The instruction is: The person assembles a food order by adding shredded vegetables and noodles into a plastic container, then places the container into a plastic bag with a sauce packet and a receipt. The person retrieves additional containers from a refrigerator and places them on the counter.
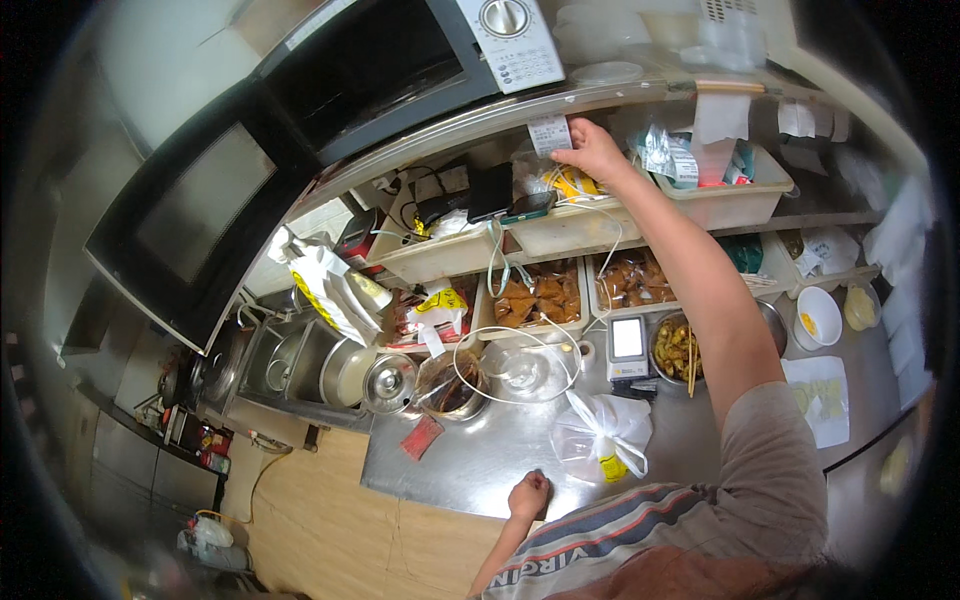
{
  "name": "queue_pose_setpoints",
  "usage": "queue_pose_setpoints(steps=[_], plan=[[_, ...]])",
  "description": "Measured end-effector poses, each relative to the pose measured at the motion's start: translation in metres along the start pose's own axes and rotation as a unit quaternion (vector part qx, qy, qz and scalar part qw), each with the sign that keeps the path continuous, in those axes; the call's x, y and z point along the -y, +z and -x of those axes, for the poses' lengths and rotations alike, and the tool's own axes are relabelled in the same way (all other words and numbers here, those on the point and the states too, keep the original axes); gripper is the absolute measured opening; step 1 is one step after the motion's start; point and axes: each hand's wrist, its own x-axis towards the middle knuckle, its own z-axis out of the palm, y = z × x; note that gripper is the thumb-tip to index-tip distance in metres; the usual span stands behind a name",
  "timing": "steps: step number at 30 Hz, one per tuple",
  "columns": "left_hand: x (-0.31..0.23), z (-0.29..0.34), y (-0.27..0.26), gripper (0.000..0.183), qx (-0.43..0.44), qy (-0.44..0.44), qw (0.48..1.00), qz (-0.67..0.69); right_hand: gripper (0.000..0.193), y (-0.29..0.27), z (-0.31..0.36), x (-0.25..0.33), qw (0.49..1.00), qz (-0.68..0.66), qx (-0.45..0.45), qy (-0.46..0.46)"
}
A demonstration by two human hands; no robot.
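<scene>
My right hand [592, 152] is raised to the edge of the upper shelf, its fingers closed on a small white printed paper slip [549, 134]. My left hand [528, 495] rests curled at the near edge of the steel counter [460, 465]; whatever its fingers may hold is hidden. Between the two arms, a knotted white plastic bag [602, 436] with a yellow label stands on the counter. Behind that bag is a small device with a lit screen [628, 345]. Next to it, a bowl of food [672, 350] has chopsticks lying in it.
A microwave [370, 75] sits above the shelf. Plastic bins [570, 232] line the shelf, with bins of brown food [540, 295] below. A lidded pot [390, 383], a red packet [421, 437] and a white bowl [818, 318] are on the counter. Sinks [290, 360] lie left.
</scene>
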Motion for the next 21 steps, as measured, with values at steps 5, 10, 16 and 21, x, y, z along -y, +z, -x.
queue_pose_setpoints(steps=[5, 10, 16, 21], plan=[[0.002, 0.005, 0.007, 0.023, -0.064, 0.059, 0.996, -0.005, 0.022, 0.006, 0.071, 0.032, 0.999, 0.02, -0.025, 0.017], [-0.003, 0.012, 0.002, 0.02, -0.075, 0.042, 0.996, 0.009, 0.029, 0.007, 0.229, -0.005, 0.989, 0.137, 0.001, -0.057], [-0.006, 0.003, 0.003, 0.018, -0.097, 0.043, 0.994, -0.031, 0.016, 0.008, 0.346, -0.131, 0.955, 0.256, 0.148, -0.007], [-0.007, 0.005, 0.003, 0.018, -0.086, 0.024, 0.996, -0.03, 0.018, 0.011, 0.35, -0.133, 0.963, 0.229, 0.14, 0.036]])
